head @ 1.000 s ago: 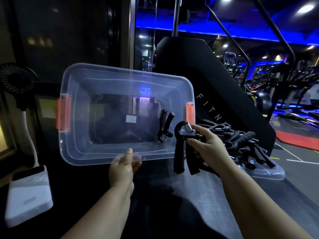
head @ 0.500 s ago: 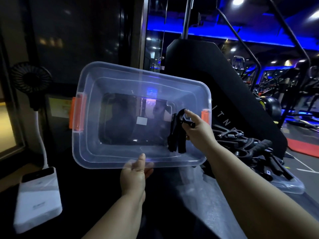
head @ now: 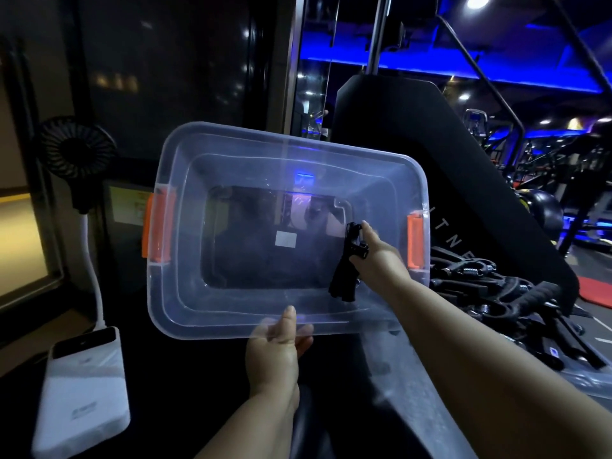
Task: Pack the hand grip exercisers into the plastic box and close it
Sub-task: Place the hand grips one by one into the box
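Where the dark surface reaches the left edge, a white power bank (head: 82,392) lies flat, and a white stalk curves up from beside it to a small black fan (head: 77,150).

Next comes the clear plastic box (head: 185,293), tipped up so its open mouth faces the camera, with an orange latch (head: 155,226) at its left end. The left hand (head: 275,352) grips the near rim at its middle. The thumb is pressed on the inner face and the fingers show through the plastic behind it.

Further right, the right hand (head: 377,256) reaches inside the box's right end. Its thumb and forefinger are closed tightly on the top of a black hand grip exerciser (head: 346,276), whose handles hang down together toward the near wall. Whether it touches the box I cannot tell.

Beyond the second orange latch (head: 414,241), a pile of exercisers (head: 490,293) rests on a clear plastic lid (head: 583,376).
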The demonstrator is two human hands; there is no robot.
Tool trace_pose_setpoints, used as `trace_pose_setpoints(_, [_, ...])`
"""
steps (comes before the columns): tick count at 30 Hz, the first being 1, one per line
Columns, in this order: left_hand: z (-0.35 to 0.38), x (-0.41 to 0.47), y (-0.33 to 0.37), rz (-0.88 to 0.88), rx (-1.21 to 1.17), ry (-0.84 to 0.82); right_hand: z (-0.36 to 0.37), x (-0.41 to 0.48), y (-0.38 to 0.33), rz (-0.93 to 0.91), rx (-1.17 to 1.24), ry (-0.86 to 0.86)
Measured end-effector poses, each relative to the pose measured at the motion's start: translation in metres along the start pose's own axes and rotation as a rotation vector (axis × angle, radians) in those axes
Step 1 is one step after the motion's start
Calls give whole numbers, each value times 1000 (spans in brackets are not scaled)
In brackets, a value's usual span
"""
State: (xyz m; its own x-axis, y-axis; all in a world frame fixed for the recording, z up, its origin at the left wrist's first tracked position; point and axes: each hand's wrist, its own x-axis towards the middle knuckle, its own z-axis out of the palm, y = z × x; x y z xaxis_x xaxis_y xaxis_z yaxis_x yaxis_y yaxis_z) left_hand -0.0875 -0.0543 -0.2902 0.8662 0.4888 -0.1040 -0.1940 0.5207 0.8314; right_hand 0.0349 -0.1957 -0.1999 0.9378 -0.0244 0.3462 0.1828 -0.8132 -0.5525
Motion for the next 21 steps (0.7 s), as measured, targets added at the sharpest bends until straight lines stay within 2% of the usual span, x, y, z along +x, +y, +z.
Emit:
trace_pose_setpoints(6, [1, -5, 4, 18, 26, 2, 3, 20, -9, -38, -247, -56])
trace_pose_setpoints(21, [3, -6, 5, 23, -4, -13, 8, 33, -6, -92, -416, 49])
